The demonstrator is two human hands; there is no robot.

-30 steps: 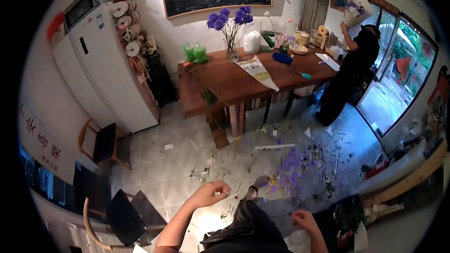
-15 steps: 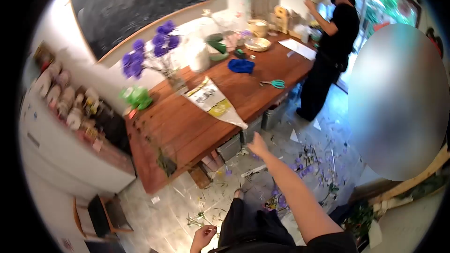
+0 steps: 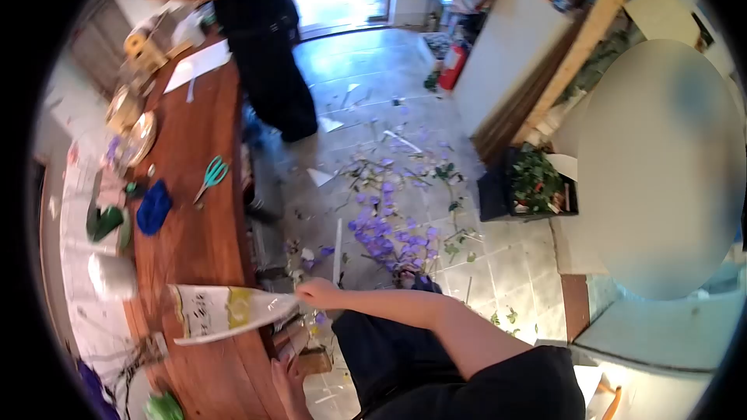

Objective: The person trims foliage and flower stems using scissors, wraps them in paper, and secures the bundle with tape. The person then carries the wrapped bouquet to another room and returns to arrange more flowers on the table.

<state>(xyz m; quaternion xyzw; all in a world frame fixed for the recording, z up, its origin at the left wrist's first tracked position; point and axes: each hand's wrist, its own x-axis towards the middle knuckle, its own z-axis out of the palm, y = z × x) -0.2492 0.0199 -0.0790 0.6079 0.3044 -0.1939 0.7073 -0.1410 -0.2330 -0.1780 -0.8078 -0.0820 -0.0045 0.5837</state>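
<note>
My right hand (image 3: 319, 294) is closed on the narrow tip of a white and yellow-green printed flower sleeve (image 3: 237, 313). The wide end of that sleeve reaches over the wooden table (image 3: 206, 253). By the table's near edge, below the sleeve, my left hand (image 3: 288, 377) has its fingers slightly apart and nothing visible in them. Teal-handled scissors (image 3: 212, 177) lie farther along the tabletop, beside a crumpled blue cloth (image 3: 154, 208).
A person in black (image 3: 261, 39) stands at the table's far end. Purple petals (image 3: 389, 239) and cut stems litter the floor. A black crate with green leaves (image 3: 537, 183), a leaning white board (image 3: 510, 54) and a fire extinguisher (image 3: 453, 66) stand at the right.
My view has swung to the right. My right hand has reached the sleeve's tip and closed on it. My left hand has come up beside the table edge.
</note>
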